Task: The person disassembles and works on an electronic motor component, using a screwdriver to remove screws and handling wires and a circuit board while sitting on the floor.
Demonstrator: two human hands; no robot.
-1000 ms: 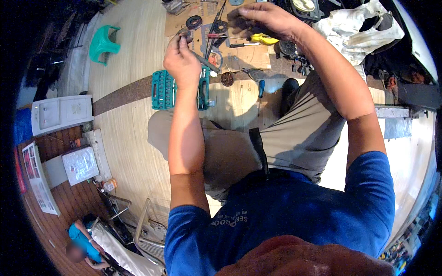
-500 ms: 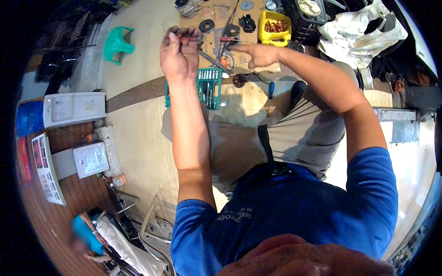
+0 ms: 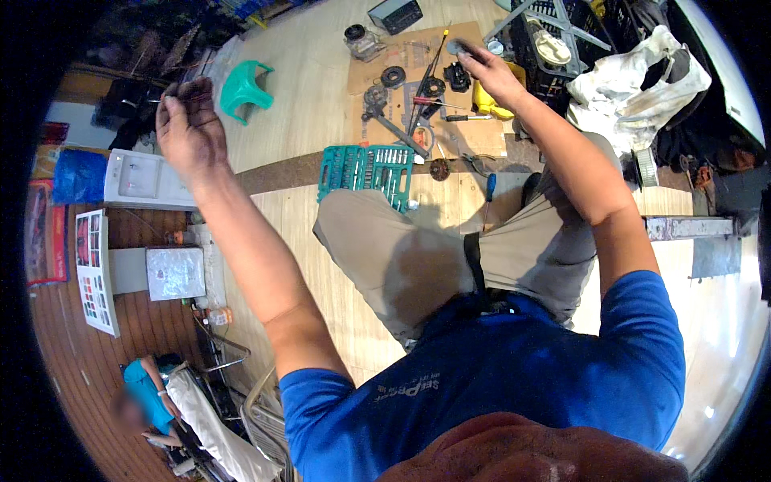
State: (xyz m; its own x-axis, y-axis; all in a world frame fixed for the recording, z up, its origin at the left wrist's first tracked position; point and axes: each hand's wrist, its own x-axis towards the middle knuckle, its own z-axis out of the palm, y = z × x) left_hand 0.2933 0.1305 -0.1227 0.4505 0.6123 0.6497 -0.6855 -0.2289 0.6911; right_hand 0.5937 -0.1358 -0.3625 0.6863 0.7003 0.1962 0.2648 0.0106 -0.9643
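Note:
My left hand [image 3: 193,136] is raised out to the left, near the green stool [image 3: 249,90]. Its darkened fingers are curled around something small with a reddish tint, too unclear to name. My right hand [image 3: 494,76] reaches over the far side of a cardboard sheet [image 3: 486,143], fingers stretched and nothing seen in them. It is close to a grey disc [image 3: 456,46] and partly covers a yellow container [image 3: 484,100]. A red-handled screwdriver [image 3: 430,102] lies on the cardboard, among dark round parts such as a black ring [image 3: 393,77].
A teal socket set case [image 3: 329,173] lies open before my knee. A blue-handled screwdriver [image 3: 491,189] rests between my legs. Black crates [image 3: 530,44] and a dirty white shell [image 3: 626,84] stand at the right. Another person [image 3: 148,386] sits at lower left.
My left hand has swung left, away from the cardboard. My right hand has moved farther out, toward the grey disc. The whole view has shifted, showing more of the far floor.

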